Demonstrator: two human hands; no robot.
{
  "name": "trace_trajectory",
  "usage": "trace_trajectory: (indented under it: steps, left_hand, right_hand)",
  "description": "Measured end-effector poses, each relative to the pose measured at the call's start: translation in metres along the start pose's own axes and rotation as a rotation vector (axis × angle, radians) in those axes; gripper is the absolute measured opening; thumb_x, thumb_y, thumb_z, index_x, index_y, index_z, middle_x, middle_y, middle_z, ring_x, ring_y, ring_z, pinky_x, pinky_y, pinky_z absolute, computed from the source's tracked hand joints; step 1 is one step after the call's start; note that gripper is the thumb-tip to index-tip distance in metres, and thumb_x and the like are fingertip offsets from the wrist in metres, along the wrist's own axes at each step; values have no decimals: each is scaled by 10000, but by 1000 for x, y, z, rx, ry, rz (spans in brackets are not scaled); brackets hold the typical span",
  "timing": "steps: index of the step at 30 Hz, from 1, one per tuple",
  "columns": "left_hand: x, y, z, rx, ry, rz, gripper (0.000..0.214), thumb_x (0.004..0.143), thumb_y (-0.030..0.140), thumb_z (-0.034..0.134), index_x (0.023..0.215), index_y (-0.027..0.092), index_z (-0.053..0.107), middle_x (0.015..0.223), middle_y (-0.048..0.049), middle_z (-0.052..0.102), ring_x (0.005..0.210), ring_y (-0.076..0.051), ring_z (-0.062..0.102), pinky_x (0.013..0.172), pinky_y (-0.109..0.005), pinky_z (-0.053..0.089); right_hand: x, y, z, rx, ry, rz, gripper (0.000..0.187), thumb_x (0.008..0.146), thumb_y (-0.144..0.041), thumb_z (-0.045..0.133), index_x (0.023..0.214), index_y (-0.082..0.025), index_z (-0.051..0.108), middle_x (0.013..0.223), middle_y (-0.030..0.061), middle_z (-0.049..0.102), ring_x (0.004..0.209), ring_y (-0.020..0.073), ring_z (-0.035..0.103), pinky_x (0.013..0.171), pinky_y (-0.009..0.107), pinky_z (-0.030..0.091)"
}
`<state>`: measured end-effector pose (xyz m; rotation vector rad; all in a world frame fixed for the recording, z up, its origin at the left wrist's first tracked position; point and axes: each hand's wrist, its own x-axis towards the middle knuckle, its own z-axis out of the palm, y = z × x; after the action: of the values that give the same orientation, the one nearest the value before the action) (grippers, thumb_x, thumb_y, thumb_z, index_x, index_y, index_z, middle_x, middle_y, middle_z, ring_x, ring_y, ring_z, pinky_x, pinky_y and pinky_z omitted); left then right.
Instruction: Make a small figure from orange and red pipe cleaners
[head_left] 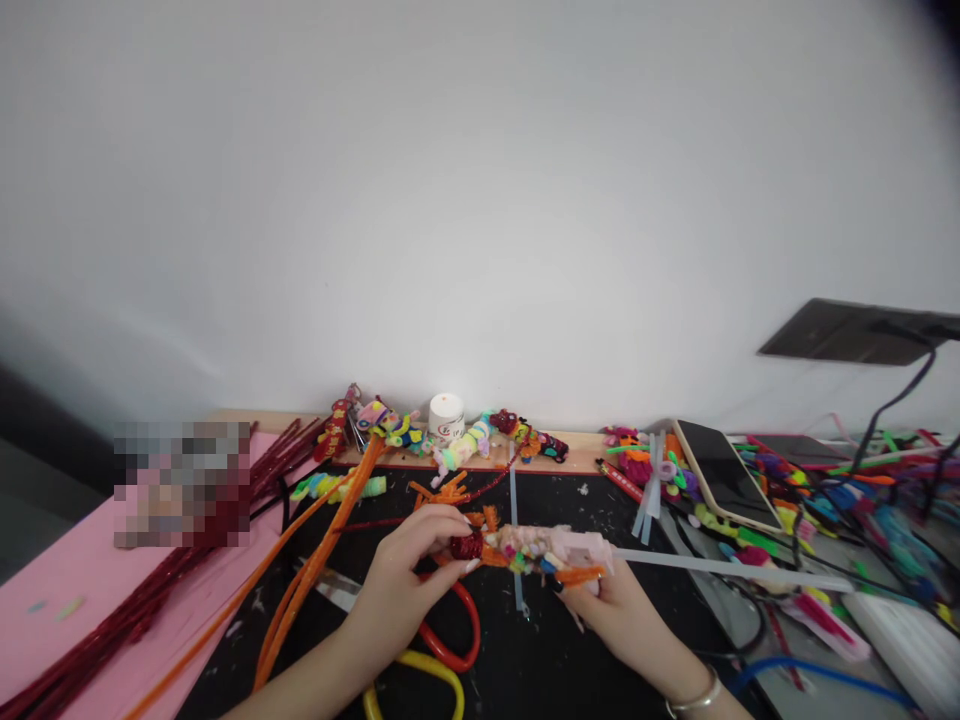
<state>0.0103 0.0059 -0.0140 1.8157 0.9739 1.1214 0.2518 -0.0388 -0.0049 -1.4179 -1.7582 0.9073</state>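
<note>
My left hand (420,560) is closed, thumb and fingers pinching a dark red glittery pipe-cleaner coil (466,546). Orange pipe-cleaner pieces (491,520) stick out beside it. My right hand (611,605) is wrapped round a pale pink hot glue gun (585,550), partly hidden by small multicoloured pieces along its front. A long translucent glue stick (735,568) runs out of its back to the right. The gun's front end is close to the red coil; I cannot tell whether they touch. Scissors with red and yellow handles (469,625) lie beneath my left hand.
Dark red stems (112,620) and long orange pipe cleaners (315,560) lie at left. Along the wall stand a paper cup (447,416) and several colourful figures (469,445). A phone (727,475), cables and a white power strip (907,640) crowd the right side.
</note>
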Motion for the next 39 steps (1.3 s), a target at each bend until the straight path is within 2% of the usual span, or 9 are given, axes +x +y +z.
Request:
trace_trajectory:
  steps: [8, 13, 17, 23, 29, 33, 36, 39]
  left_hand:
    - [-1, 1, -1, 31, -20, 20, 157, 751, 129, 639, 883, 212, 659, 986, -60, 644, 879, -177, 627, 722, -254, 525]
    - [-1, 1, -1, 56, -30, 32, 158, 759, 132, 637, 888, 219, 657, 991, -59, 649, 895, -181, 628, 726, -256, 524]
    - [-1, 2, -2, 63, -40, 48, 147, 764, 138, 638, 884, 221, 654, 980, -60, 651, 912, -187, 626, 756, -270, 525]
    - [-1, 3, -1, 48, -38, 51, 162, 755, 127, 647, 886, 222, 653, 982, -51, 645, 906, -178, 623, 749, -256, 519]
    - [0, -2, 2, -85, 0, -43, 151, 756, 170, 641, 903, 205, 644, 981, -53, 607, 728, -135, 608, 642, -242, 525]
    - [1, -5, 3, -180, 49, -119, 154, 738, 194, 657, 889, 182, 634, 948, -55, 598, 747, -144, 608, 655, -252, 526]
    - [3, -3, 3, -259, 88, -176, 181, 714, 218, 685, 877, 173, 622, 891, -34, 587, 718, -132, 601, 646, -249, 524]
    - [6, -1, 2, -336, 129, -245, 217, 684, 249, 712, 853, 164, 605, 844, -14, 590, 713, -131, 612, 657, -254, 528]
  right_hand:
    - [-1, 1, 0, 37, 0, 57, 176, 762, -270, 542, 627, -180, 475, 542, -43, 425, 490, 98, 376, 466, 205, 337]
    - [-1, 3, 1, 87, -30, 88, 169, 766, -242, 543, 628, -184, 464, 542, -49, 424, 476, 89, 381, 459, 196, 329]
    - [-2, 9, 2, 117, -29, 148, 153, 763, -263, 559, 656, -181, 487, 533, -52, 429, 466, 90, 389, 450, 193, 334]
    - [-3, 15, 3, 130, -29, 164, 156, 780, -301, 566, 705, -173, 518, 564, -45, 444, 487, 91, 387, 462, 196, 346]
    - [1, 10, 0, 9, 62, 63, 207, 758, -257, 548, 588, -177, 462, 533, -44, 417, 487, 92, 373, 453, 201, 336]
    - [3, 3, -3, -86, 163, -15, 175, 757, -244, 543, 596, -175, 529, 547, -20, 504, 500, 117, 443, 476, 223, 395]
    - [5, -3, -9, -178, 248, -36, 132, 781, -257, 539, 702, -173, 603, 650, 22, 613, 575, 158, 543, 545, 253, 455]
    - [6, -3, -16, -297, 232, 37, 167, 821, -258, 512, 904, -175, 630, 819, 55, 673, 714, 193, 612, 626, 268, 473]
